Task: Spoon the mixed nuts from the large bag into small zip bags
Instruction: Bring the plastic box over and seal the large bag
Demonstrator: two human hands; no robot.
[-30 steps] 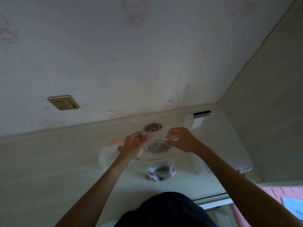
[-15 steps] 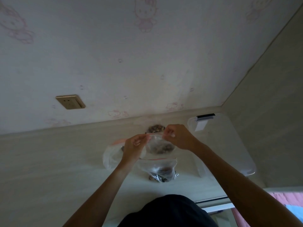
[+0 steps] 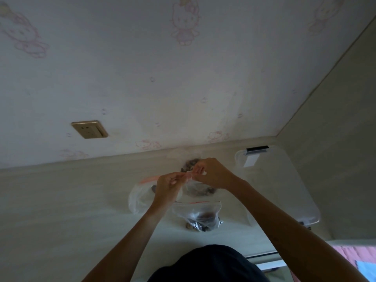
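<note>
Hands have closed toward each other in the head view: a second ago the left hand (image 3: 169,185) and right hand (image 3: 211,173) held the small zip bag (image 3: 200,190) stretched by its corners, and now their fingers pinch the red strip almost together. I judge the seal is nearly pressed closed. Another filled bag (image 3: 200,215) lies on the counter (image 3: 61,200) below, the large bag (image 3: 140,197) just left.

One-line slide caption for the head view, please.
Both hands, left and right, pinch a small zip bag of nuts above the table.
</note>
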